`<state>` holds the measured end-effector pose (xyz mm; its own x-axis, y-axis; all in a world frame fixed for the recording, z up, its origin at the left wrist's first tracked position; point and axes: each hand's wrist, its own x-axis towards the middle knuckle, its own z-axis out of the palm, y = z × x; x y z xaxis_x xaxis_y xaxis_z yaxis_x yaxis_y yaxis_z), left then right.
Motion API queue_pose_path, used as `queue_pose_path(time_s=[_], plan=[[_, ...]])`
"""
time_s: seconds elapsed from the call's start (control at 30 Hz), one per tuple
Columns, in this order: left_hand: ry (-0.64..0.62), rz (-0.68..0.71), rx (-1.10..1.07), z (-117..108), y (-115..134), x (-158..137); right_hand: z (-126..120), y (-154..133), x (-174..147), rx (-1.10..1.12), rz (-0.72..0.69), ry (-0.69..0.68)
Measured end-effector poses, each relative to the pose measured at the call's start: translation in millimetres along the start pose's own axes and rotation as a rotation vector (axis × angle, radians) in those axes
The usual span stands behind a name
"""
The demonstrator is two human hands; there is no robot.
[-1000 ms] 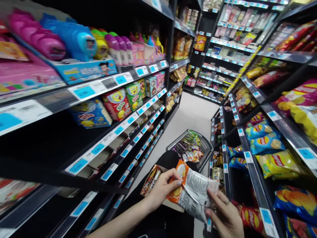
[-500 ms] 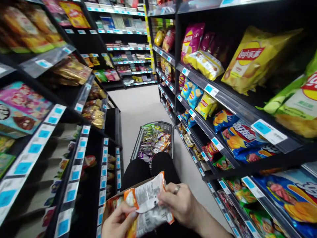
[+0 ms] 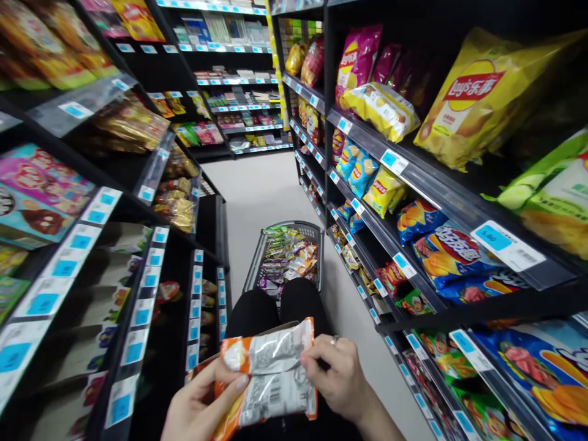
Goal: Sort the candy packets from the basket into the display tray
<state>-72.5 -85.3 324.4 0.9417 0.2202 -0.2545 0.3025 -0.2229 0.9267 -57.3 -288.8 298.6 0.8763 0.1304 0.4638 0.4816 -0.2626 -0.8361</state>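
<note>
In front of my lap, a snack packet [image 3: 278, 373] with silver-white back, printed text and orange ends is turned back side up. My left hand [image 3: 199, 401] grips it at the left end, thumb on top. At the opposite edge, my right hand [image 3: 337, 373], with a ring on one finger, pinches the wrapper. Under the packet, a brown cardboard box [image 3: 198, 367] is mostly hidden. Beyond my knees, a grey shopping basket [image 3: 253, 263] on the floor holds many small snack packets [image 3: 298, 254].
Shelves with blue price labels line both sides of the narrow aisle. Large chip bags [image 3: 478, 98] stand on the right; boxes [image 3: 41, 193] and gold packets [image 3: 177, 211] sit on the left. Pale floor [image 3: 257, 180] runs to more shelving [image 3: 243, 79] at the back.
The packet has been turned flatter and moved slightly right, showing more of its barcode side. My left hand has shifted a little left. Less of the cardboard box shows now.
</note>
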Motion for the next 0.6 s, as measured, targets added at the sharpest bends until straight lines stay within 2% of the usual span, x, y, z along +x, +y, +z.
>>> queue_pose_path(time_s=[0.17,0.23,0.3,0.47,0.6], plan=[[-0.04,0.145,0.127,4,17,5,-17,-3,8,0.003,-0.107,-0.079],[-0.046,0.164,0.129,5,22,4,-18,-2,9,-0.031,-0.174,-0.075],[-0.042,0.177,0.106,6,26,0,-15,-2,7,-0.075,-0.172,-0.034],[-0.011,0.183,0.017,5,32,-7,-3,-7,-3,-0.129,0.092,0.059],[-0.092,0.09,-0.227,5,25,-2,-3,-6,0,0.099,0.347,0.02]])
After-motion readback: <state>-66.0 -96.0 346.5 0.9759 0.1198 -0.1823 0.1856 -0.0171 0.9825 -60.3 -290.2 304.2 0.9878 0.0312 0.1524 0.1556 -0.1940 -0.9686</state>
